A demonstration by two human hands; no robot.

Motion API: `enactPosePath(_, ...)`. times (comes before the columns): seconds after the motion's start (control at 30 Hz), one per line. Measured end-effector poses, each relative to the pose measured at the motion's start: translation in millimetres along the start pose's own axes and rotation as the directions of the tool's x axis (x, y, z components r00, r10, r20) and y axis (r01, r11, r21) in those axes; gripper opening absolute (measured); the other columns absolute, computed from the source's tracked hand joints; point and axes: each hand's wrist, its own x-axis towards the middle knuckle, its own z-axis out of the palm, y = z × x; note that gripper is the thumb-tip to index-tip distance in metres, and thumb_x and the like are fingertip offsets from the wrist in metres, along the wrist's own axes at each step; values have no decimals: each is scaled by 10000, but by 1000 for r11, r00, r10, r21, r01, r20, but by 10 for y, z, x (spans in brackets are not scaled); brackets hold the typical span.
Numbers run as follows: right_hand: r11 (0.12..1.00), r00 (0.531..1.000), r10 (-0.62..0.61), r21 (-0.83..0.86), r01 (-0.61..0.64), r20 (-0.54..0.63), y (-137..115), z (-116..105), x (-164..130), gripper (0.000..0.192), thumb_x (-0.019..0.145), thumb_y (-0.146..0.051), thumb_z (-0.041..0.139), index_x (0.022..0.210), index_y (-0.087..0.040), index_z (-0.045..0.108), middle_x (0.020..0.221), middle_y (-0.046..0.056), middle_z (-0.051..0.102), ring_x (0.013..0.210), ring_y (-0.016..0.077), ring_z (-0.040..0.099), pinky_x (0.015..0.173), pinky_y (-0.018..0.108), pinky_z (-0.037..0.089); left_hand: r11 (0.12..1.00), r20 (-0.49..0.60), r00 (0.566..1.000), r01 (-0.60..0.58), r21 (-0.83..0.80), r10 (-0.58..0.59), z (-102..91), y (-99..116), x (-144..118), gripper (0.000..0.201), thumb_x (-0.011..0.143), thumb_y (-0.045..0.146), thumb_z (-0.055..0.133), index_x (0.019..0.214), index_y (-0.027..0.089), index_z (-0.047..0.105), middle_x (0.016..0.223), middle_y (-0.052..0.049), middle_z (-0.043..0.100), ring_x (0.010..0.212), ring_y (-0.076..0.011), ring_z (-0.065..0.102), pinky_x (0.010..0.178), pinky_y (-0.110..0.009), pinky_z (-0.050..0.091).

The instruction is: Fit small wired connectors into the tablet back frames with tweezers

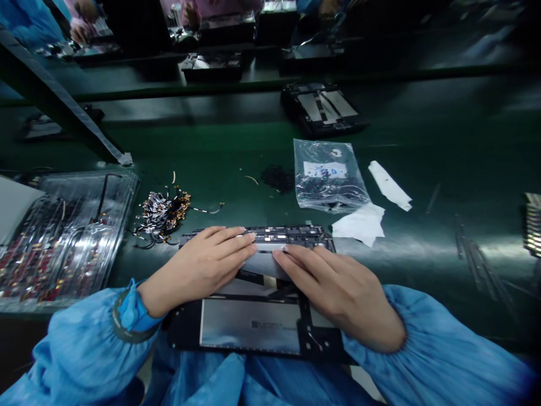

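- Hands both flat on an opened device chassis (253, 324) lying at the near edge of the green workbench (422, 169), partly overhanging toward the person's lap.
- Left hand (203, 265): fingers extended and together, palm down, tips pressing on the pale sheet (264, 259) across the chassis's upper half. Nothing gripped.
- Right hand (338, 287): likewise spread flat, fingertips touching the same sheet just beside the left fingertips. Nothing gripped.
- Circuit strip (291, 231) runs along the far edge of the chassis, just beyond the fingertips.
- Silver panel (249, 327) fills the chassis's lower half, between the two wrists.
- Blue sleeves (443, 349) cover both forearms to the wrist.
- Heap of small cables with gold ends (163, 211) on the bench, left of the chassis, near but apart.
- Clear plastic tray (63, 237) with rows of parts at the left edge of the bench.
- Clear bag of dark small parts (327, 177) beyond the chassis to the right; loose dark pile (276, 177) just left of it.
- White paper scraps (359, 223) just right of the chassis's far corner; another (389, 186) further right.
- Second opened device (323, 107) toward the far side of the bench.
- Other people's hands (84, 22) at the far left corner, blurred.
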Motion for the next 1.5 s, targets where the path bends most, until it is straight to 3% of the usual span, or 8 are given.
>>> enactPosePath(0.23,1000,1000,-8,-24,8,15,23,-6,-109,323,872,-9,392,1068,-77,639,1036,132,689,713,191,615,557,319,465,998,-19,1000,8,-55,-9,-6,-19,-17,291,926,174,454,1194,133,560,1270,-74,596,1185,-239,530,953,-406,486)
enactPosePath(0.33,986,987,140,106,-131,-83,44,-22,-338,330,856,-9,424,1125,-82,600,1170,173,618,906,231,634,714,343,523,982,-48,995,75,-176,-84,-4,-45,-19,259,935,181,446,1167,161,560,1252,-70,598,1170,-192,540,953,-349,490)
enactPosePath(0.47,827,819,540,307,-472,-196,-22,-42,-594,243,828,-81,575,1050,-174,612,996,101,642,891,214,637,789,338,533,935,-5,957,282,-217,-290,22,-46,41,276,945,295,443,1171,159,525,1143,-84,622,1059,-175,589,898,-338,520)
enactPosePath(0.57,725,731,662,387,-570,-163,-115,-35,-631,139,854,-143,570,969,-205,614,893,65,645,813,202,643,740,343,541,943,-1,958,282,-175,-286,36,-31,91,302,942,334,439,1176,159,517,1110,-89,622,1012,-191,602,865,-362,531)
enactPosePath(0.8,739,759,637,383,-554,-132,-115,18,-493,141,883,-198,545,1013,-196,600,944,89,661,873,215,654,771,342,551,992,-30,993,116,-56,-118,37,-25,83,283,950,226,412,1174,122,550,1076,-114,633,965,-199,600,804,-341,528)
enactPosePath(0.93,831,840,516,337,-443,-168,-68,15,-378,162,884,-175,539,1026,-158,616,990,108,663,900,205,653,765,309,547,993,-40,992,115,-39,-116,44,-31,72,285,951,224,401,1154,120,573,1058,-113,641,939,-203,601,772,-346,521)
enactPosePath(1.1,901,915,401,196,-386,-37,-83,61,-184,204,911,-221,490,1015,-117,631,1051,132,662,887,228,658,677,314,545,983,-7,985,170,-64,-171,12,-9,86,299,949,224,396,1172,153,583,1046,-90,637,896,-187,604,732,-321,512)
enactPosePath(1.5,672,817,567,514,-533,105,-18,180,-71,97,829,-134,509,784,-215,537,989,71,638,872,216,640,691,351,534,980,-65,979,190,-61,-194,82,37,82,288,947,207,405,1169,131,573,1051,-117,629,936,-193,603,745,-333,538)
